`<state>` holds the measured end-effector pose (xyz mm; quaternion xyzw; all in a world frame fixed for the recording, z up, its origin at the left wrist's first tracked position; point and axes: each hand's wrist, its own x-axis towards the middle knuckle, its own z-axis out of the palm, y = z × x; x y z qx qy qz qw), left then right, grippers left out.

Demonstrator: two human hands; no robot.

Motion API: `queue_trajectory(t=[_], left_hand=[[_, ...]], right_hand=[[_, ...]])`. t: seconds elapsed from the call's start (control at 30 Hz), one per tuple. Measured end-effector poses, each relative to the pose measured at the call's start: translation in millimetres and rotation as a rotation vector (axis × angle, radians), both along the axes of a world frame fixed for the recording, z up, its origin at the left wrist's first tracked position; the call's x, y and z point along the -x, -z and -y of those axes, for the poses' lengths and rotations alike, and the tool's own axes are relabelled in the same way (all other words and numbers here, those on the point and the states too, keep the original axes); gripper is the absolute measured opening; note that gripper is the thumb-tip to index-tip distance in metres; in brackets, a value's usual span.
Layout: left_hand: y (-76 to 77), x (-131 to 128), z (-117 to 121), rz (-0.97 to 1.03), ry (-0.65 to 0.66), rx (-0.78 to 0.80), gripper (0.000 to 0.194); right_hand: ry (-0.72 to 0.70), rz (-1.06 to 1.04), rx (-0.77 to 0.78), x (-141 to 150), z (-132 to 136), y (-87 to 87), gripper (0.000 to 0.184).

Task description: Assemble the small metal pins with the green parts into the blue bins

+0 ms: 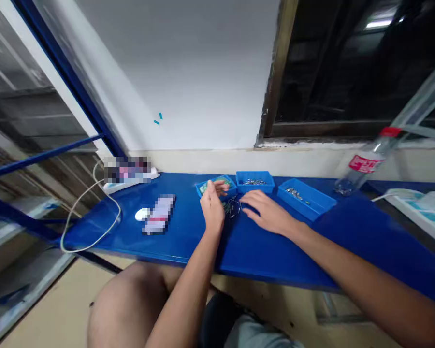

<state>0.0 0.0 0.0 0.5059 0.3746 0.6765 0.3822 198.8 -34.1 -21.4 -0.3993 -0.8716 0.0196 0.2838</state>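
Note:
My left hand (213, 205) is raised in front of the left blue bin (198, 192), partly covering it. Its fingers are loosely curved and apart from the thumb, with nothing visible between them. To its right, my right hand (263, 209) reaches low over the blue table, palm down, thumb and index finger apart. Thin metal pieces (232, 209) lie scattered between the two hands, close to the right fingertips; they are too small to name. Greenish pieces show in the left bin. Behind the hands, the middle blue bin (255, 188) holds small shiny metal parts.
The right blue bin (310, 205) also contains shiny metal parts. A plastic bottle with a red cap (364, 164) stands farther right. On the left are a blurred flat object (160, 215), a white round item (142, 214) and a white cable (70, 212). A wall (203, 96) rises behind the table (188, 237).

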Motion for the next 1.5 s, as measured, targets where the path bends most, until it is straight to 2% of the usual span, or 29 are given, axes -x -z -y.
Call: queue_trajectory(t=[0.17,0.43,0.6,0.9,1.07,1.17,1.33,1.5], left_hand=[[-0.6,2,3,-0.050,-0.060,-0.012,0.071],[-1.7,1,13,-0.343,-0.077,-0.113,0.062],[-1.7,1,13,-0.361,-0.097,-0.127,0.059],[-1.5,0,12,-0.382,-0.066,-0.112,0.059],[-1.4,-2,13,-0.426,-0.037,-0.123,0.059],[0.9,-2,11,-0.505,-0.002,-0.137,0.053],[6.2,-3,7,-0.698,0.029,-0.184,0.027],[9.0,-6,6,-0.725,0.101,-0.216,0.028]], right_hand=[[-0.216,0.132,0.006,33,1,0.4,0.045],[-0.338,0.200,-0.046,48,-22,-9.9,0.040],[-0.365,0.182,-0.027,50,-29,-6.9,0.032],[-0.283,0.178,0.021,11,-19,-5.6,0.041],[-0.208,0.096,-0.005,-4,-20,2.0,0.033],[-0.187,0.056,-0.019,-7,-22,5.4,0.030],[-0.078,-0.203,-0.005,-11,-21,3.1,0.027],[0.123,-0.492,0.055,-13,-18,-5.0,0.025]])
